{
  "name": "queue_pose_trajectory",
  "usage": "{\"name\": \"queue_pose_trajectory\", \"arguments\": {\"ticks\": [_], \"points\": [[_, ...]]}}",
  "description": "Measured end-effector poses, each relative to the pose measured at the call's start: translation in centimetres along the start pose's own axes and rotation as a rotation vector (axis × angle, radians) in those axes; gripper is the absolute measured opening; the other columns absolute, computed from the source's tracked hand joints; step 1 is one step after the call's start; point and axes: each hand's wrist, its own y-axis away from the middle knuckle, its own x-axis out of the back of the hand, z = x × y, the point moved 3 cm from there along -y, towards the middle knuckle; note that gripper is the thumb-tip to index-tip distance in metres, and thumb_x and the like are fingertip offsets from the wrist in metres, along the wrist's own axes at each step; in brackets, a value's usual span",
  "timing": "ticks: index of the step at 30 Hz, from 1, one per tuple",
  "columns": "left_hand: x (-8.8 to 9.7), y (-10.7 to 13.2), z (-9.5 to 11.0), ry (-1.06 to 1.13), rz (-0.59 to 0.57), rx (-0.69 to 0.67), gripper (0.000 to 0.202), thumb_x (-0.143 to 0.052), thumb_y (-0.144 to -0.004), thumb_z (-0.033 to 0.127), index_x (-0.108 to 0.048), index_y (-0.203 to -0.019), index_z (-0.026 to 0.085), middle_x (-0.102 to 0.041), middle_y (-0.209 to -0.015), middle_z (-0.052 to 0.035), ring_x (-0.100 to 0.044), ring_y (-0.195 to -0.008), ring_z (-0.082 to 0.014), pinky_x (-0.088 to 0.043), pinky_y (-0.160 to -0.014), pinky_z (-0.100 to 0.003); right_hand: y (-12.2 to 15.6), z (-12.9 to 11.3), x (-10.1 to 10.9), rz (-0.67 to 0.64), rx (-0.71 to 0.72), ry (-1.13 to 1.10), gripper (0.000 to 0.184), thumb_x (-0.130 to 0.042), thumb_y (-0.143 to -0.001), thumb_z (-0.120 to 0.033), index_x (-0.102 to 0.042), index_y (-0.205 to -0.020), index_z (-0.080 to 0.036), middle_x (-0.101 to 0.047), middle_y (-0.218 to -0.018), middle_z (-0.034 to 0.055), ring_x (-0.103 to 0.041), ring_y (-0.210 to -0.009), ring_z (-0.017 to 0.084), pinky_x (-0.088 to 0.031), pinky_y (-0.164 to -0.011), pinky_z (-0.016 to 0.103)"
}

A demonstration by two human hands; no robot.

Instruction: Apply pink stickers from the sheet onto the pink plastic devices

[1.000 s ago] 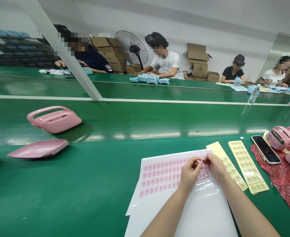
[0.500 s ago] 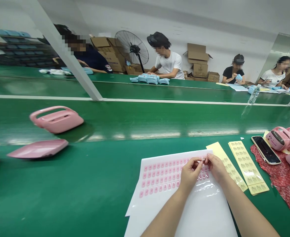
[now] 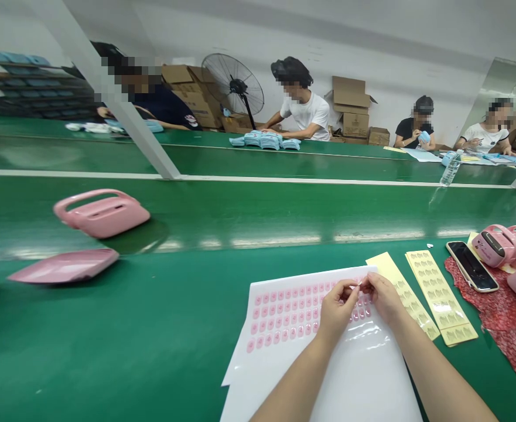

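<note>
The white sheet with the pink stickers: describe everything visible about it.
The sticker sheet is white, glossy paper lying flat on the green table, on top of more white sheets. Rows of small pink rounded stickers cover its upper part; the lower part is bare and reflects light. The left hand and right hand hover over its upper right, fingertips pinched together on something tiny. Yellow sticker strips lie just to its right.

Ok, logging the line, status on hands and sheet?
Left hand and right hand pinch together over pink sticker sheet. Nothing blocking.
</note>
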Motion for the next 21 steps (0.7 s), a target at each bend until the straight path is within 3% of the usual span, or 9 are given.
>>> {"name": "queue_pose_trajectory", "arguments": {"ticks": [21], "points": [[0.15, -0.03, -0.27, -0.01, 0.017, -0.001, 0.016, -0.059, -0.063, 0.034, -0.061, -0.069, 0.019, -0.054, -0.049, 0.0037, -0.051, -0.048, -0.0116, -0.041, -0.049, -0.022, -0.01, -0.11, -0.25, 0.015, -0.01, -0.003, 0.039, -0.071, -0.05, -0.058, -0.062, -0.049, -0.02, -0.057, -0.053, -0.0004, -0.047, -0.056, 0.013, -0.034, -0.059, 0.028]]}}
